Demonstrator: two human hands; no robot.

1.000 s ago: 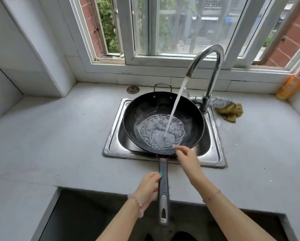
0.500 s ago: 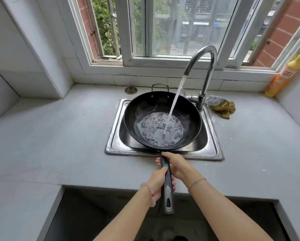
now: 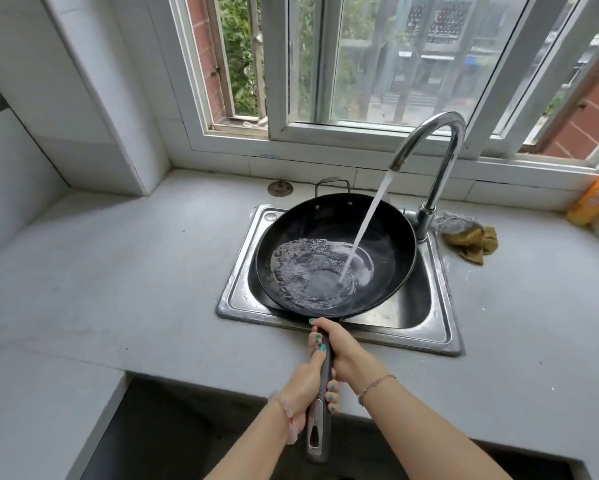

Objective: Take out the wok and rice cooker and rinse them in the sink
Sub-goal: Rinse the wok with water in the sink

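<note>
Water (image 3: 367, 220) pours from the curved tap (image 3: 440, 161) into the black wok (image 3: 312, 223), which lies across the steel sink (image 3: 443, 299). Its bowl covers most of the basin, and a shallow pool churns on its floor. The wok's long handle (image 3: 320, 431) points straight back from the sink, over the near edge of the counter toward the person, so the bowl lies directly ahead of both hands on the far side. Both hands are wrapped round that handle. The right hand (image 3: 339, 344) grips it just behind the rim, and the left hand (image 3: 305, 379) grips it nearer the free end. I'd judge that any swirl or tip-out will turn on this near-to-far axis, with the right hand steering because it is closer to the weight. No rice cooker is in sight. A yellowish cloth (image 3: 471, 240) lies right of the tap.
</note>
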